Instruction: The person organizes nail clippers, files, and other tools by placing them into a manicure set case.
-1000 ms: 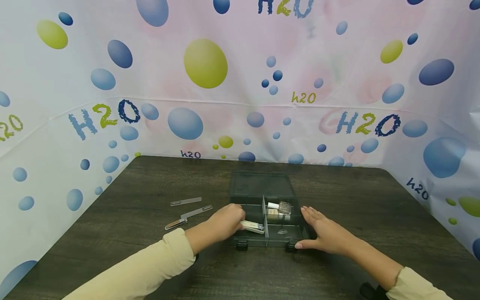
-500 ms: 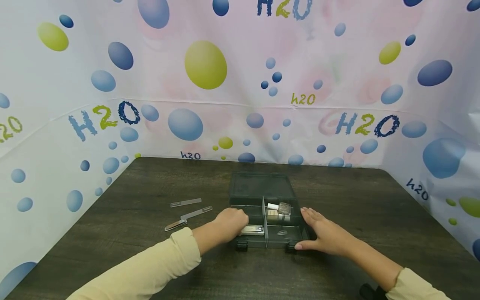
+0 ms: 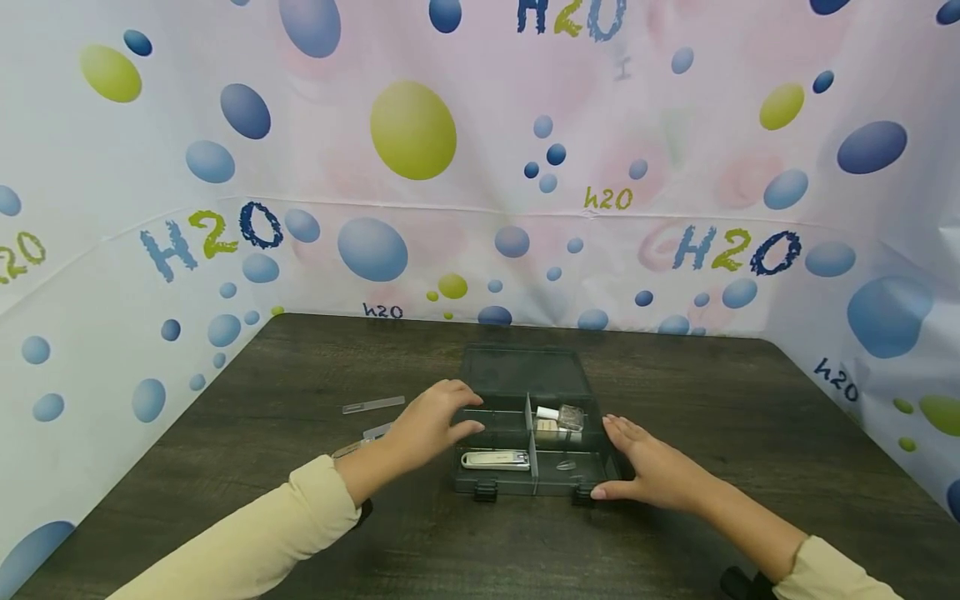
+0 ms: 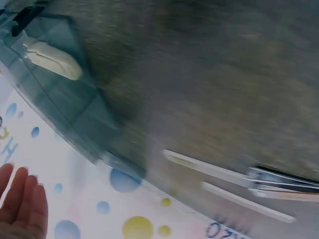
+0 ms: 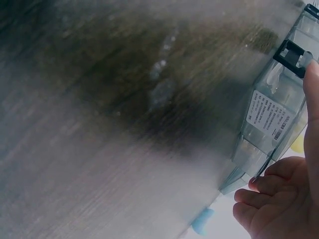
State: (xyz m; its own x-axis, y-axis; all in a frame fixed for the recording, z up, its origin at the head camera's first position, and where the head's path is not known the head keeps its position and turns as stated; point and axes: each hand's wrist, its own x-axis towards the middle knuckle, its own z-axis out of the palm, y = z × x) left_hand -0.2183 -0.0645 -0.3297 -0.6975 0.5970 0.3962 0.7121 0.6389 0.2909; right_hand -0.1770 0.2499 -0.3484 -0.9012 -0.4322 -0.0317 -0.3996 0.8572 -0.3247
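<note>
A clear grey box (image 3: 513, 482) with compartments stands with its lid (image 3: 525, 371) folded back. A cream nail clipper (image 3: 495, 460) lies in its front left compartment. My left hand (image 3: 431, 421) is over the box's left edge, thumb and fingers apart, holding nothing. At the right side, my right hand (image 3: 652, 462) rests against the box, its thumb at the front right latch (image 3: 582, 493) and its fingers along the side wall. The back right compartment holds a white-capped piece (image 3: 547, 412) and a small clear square item (image 3: 570, 417). A small clear oval piece (image 3: 566, 466) lies front right.
Left of the box lie two slim clear strips, the farther strip (image 3: 373, 405) in full view. My left forearm partly covers the nearer strip (image 3: 377, 431) and another nail clipper (image 3: 347, 449). A printed curtain (image 3: 480, 200) surrounds the dark table (image 3: 675, 375).
My left hand has put the cream nail clipper down in the front left compartment, let go of it, and drawn back up and left with its fingers spread. The right hand has stayed put.
</note>
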